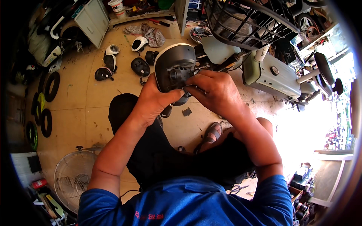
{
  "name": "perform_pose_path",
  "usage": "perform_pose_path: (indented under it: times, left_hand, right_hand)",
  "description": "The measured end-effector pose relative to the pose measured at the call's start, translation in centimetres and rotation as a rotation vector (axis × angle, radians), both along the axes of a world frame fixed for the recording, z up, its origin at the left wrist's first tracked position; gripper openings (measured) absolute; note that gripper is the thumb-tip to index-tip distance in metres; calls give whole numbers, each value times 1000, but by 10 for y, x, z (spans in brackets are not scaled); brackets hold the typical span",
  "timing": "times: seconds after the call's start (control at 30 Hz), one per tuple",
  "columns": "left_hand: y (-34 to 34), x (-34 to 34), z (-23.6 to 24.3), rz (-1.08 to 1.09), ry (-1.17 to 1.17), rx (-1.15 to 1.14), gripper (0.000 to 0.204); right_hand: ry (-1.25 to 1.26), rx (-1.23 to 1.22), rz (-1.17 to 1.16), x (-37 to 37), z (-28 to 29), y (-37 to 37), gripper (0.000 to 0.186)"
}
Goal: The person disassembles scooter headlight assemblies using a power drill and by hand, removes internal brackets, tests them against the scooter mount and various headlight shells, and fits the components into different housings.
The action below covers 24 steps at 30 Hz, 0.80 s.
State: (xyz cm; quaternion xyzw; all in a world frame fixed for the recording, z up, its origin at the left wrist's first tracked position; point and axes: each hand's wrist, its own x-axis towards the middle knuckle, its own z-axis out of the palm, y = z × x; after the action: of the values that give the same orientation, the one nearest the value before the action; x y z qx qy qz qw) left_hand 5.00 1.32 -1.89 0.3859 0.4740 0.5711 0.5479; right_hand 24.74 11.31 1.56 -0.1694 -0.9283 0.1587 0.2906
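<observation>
My left hand [154, 101] grips the lower left of a dark grey oval housing [173, 54] with a pale rim, its thumb laid across the bottom edge. On the housing's face is a black fitting [178, 75] with a round socket. My right hand [211, 88] has its fingertips closed at the right side of that fitting; whatever is between them is too small to make out. A small black part [166, 111] hangs below the housing, partly hidden by my left hand.
Black-and-white housings [140, 67] lie on the tiled floor [86, 94]. Tyres [52, 86] and a standing fan [75, 177] are at left. A greenish scooter frame [271, 81] and black wire basket [247, 20] are at upper right. A small black piece [186, 112] lies between my feet.
</observation>
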Motion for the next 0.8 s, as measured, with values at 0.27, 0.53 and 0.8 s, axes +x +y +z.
perform_pose_path:
  times: [0.27,0.53,0.8]
  left_hand:
    - [2,5,4,-44,33,19,63]
    - [2,5,2,-29,88,-6,64]
    - [2,2,1,-29,123,18,63]
  right_hand:
    - [9,-107,2,2,-2,7,14]
    - [-6,-104,42,2,-1,7,13]
    - [-80,56,-14,-3,-7,-1,13]
